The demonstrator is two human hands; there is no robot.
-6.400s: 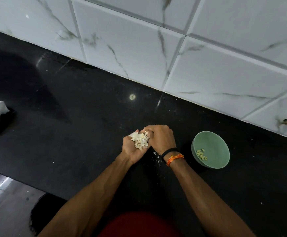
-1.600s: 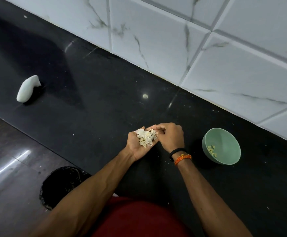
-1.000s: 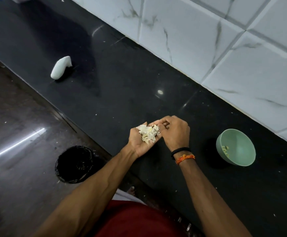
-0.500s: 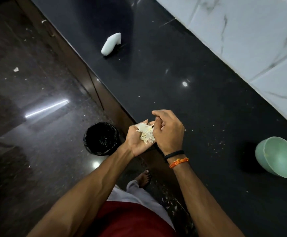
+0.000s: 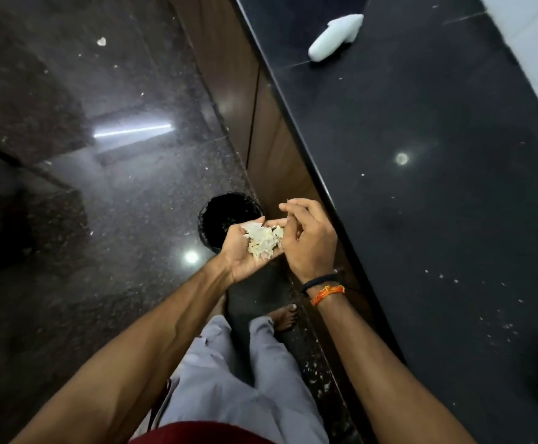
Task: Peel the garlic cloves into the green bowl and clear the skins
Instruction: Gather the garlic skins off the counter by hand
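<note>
My left hand [image 5: 245,251] is cupped palm up and holds a pile of pale garlic skins [image 5: 263,243]. It hangs over the floor, just off the counter's front edge. My right hand [image 5: 309,241] sits close against the pile on its right side, fingers curled, and a tiny scrap shows at the index fingertip. Straight beyond the hands, a black bin [image 5: 223,219] stands on the floor, partly hidden by my left hand. The green bowl and the peeled cloves are out of view.
The black counter [image 5: 437,203] runs along the right, dotted with small skin flecks, with a white object [image 5: 335,36] lying at its far end. Brown cabinet fronts [image 5: 261,139] drop below its edge. My bare foot [image 5: 285,317] stands on the glossy dark floor [image 5: 101,219].
My view and both hands have swung left, off the counter towards the floor. The bin now lies right beyond my hands, and the green bowl has left the view.
</note>
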